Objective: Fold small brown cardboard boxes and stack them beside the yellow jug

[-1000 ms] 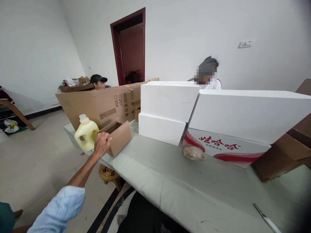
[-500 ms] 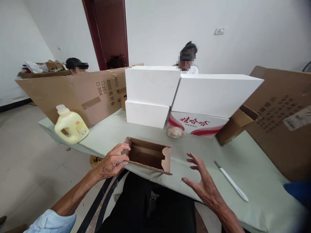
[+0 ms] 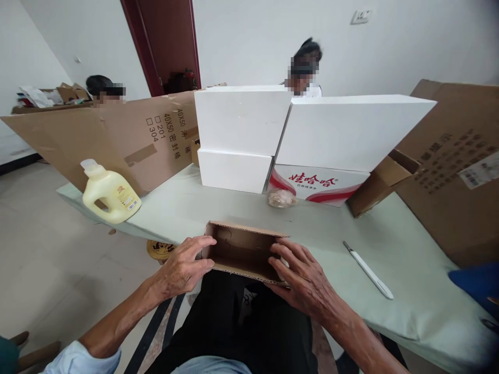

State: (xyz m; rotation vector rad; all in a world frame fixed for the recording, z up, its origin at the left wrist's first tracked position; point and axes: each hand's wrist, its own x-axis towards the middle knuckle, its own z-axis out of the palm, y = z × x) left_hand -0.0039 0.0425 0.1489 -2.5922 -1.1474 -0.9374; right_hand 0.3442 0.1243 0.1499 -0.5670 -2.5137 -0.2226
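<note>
An open-topped brown cardboard box [image 3: 244, 248] is at the table's front edge, just in front of my lap, and its inside shows bare. My left hand [image 3: 187, 265] grips its left end, fingers over the rim. At the opposite end my right hand [image 3: 302, 272] has its fingers bent over the rim, with the thumb low on the near side. To the right lies a white-handled craft knife [image 3: 368, 270], apart from both hands. Behind the box sits a small clear bundle [image 3: 281, 198] of crumpled plastic or tape; I cannot make out which.
White boxes [image 3: 241, 122] are stacked at the back, beside a red-and-white printed carton [image 3: 319, 186]. A yellow detergent jug [image 3: 111, 195] stands left. Large cardboard sheets [image 3: 152, 137] flank the table [image 3: 167, 202]. A small brown carton [image 3: 380, 182] stands right. Two people sit beyond.
My right hand has moved left from open air onto the box's right end, where a flap stood visible. The left hand has kept its hold. The view has shifted slightly.
</note>
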